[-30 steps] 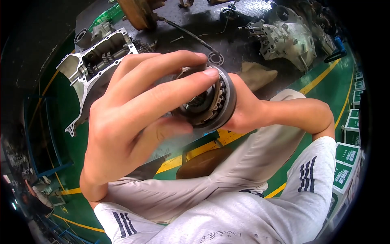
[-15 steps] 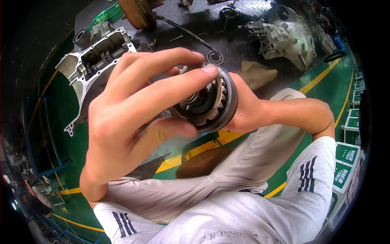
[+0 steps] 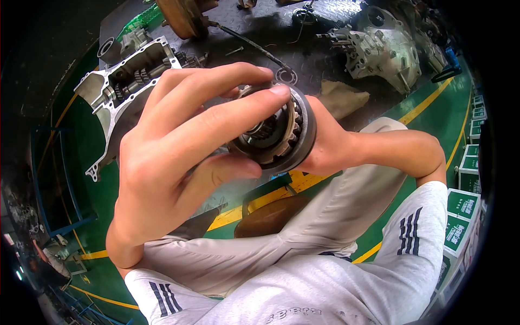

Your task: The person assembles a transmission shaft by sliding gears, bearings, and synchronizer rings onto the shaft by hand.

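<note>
A dark, round gear synchronizer assembly (image 3: 305,142), with a toothed bronze-coloured ring (image 3: 290,142) set inside its smooth outer sleeve, is held up between both hands in front of my body. My left hand (image 3: 179,135) reaches across its face. The fingertips lie on the upper rim and the thumb presses at the lower edge, with a gap between them showing the splined centre. From behind and to the right, my right hand (image 3: 327,143) supports the assembly; its fingers are mostly hidden by the part.
An open gearbox housing (image 3: 111,116) with shafts inside stands at the left. On the dark metal bench (image 3: 238,67) lie a bearing ring (image 3: 286,77), a bolt (image 3: 234,51) and a brown cloth (image 3: 344,98). Another aluminium casing (image 3: 382,54) sits back right, and boxes (image 3: 460,216) line the right side.
The synchronizer assembly has tilted and turned slightly, so more of its toothed ring and splined centre shows. Both hands keep nearly the same place.
</note>
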A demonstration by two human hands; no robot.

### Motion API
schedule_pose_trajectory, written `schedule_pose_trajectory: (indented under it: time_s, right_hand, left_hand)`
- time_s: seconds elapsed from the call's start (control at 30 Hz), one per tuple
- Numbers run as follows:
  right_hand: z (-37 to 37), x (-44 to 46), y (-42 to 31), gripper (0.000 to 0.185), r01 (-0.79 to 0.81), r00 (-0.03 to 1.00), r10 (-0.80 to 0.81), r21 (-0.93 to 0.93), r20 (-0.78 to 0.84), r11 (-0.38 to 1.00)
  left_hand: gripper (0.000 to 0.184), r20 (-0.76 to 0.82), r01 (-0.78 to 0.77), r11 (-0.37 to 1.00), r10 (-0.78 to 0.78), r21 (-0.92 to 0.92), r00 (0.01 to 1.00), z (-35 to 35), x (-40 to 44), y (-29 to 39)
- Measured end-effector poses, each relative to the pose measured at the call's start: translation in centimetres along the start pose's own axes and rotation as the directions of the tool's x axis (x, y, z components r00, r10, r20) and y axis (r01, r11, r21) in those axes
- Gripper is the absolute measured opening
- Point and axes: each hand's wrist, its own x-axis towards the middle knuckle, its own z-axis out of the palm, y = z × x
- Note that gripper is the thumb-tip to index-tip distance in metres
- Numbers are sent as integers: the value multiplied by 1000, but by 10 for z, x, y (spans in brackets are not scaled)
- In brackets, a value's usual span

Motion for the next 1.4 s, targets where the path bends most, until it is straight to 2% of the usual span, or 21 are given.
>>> schedule_pose_trajectory:
  time_s: [0.27,0.37,0.47,0.57,0.63,0.7,0.73,0.77,0.8,0.87,0.93,0.97,1.0,1.07,1.1,1.2,1.27,1.4]
  right_hand:
    - [0,0,-2,55,5,1000,-5,-7,1,1000]
    - [0,0,-2,55,4,1000,-3,-43,13,999]
    - [-1,-1,0,53,7,1000,-7,-34,13,999]
    - [0,-1,1,49,-8,1000,9,-25,9,1000]
    - [1,-1,0,46,39,999,-41,-46,-32,998]
    - [1,-1,-1,43,119,990,-126,-97,-63,988]
    - [-2,-1,1,43,123,989,-132,-123,-70,985]
    - [-3,-3,1,43,129,988,-140,-141,-70,982]
    - [-5,-4,1,42,131,987,-143,-160,-67,978]
    - [-9,-7,-1,40,116,990,-128,-196,-50,974]
    - [-12,-8,-2,35,93,994,-104,-223,-36,970]
    - [-11,-10,-3,33,86,995,-95,-222,-32,971]
    - [-12,-11,-3,33,89,995,-99,-233,-31,968]
    - [-15,-12,-4,34,106,993,-118,-288,-22,952]
    - [-17,-14,-4,35,114,992,-126,-311,-18,944]
    - [-21,-17,-3,37,75,996,-87,-305,-24,949]
    - [-21,-17,-4,39,59,997,-72,-296,-35,953]
    - [-30,-22,-2,45,98,995,-89,-362,42,927]
  left_hand:
    - [64,0,-2,1000,2,9,1000,0,1,3]
    - [62,-1,3,999,-3,39,1000,-1,0,4]
    - [64,-29,-55,991,58,123,998,1,-1,3]
    - [79,-63,-62,977,77,206,995,-7,2,8]
    - [71,-130,48,976,-21,213,991,-16,-1,16]
    - [64,-175,302,928,-267,220,948,-20,-8,21]
    - [56,-179,406,876,-369,262,912,-22,-15,17]
    - [46,-99,452,836,-444,312,890,-25,-21,9]
    - [38,-22,489,793,-518,364,855,-29,-28,-2]
    - [38,79,497,721,-601,482,795,-23,-44,-27]
    - [22,137,517,562,-752,646,645,-8,-53,-44]
    - [22,163,476,610,-707,633,689,1,-62,-58]
    - [22,161,476,608,-707,635,688,3,-66,-66]
    - [32,166,374,645,-617,666,769,4,-73,-77]
    - [40,167,381,602,-659,701,734,5,-80,-81]
    - [51,150,372,562,-675,739,723,11,-92,-79]
    - [68,149,417,472,-781,777,606,16,-98,-77]
    - [69,170,487,459,-833,743,526,19,-110,-93]
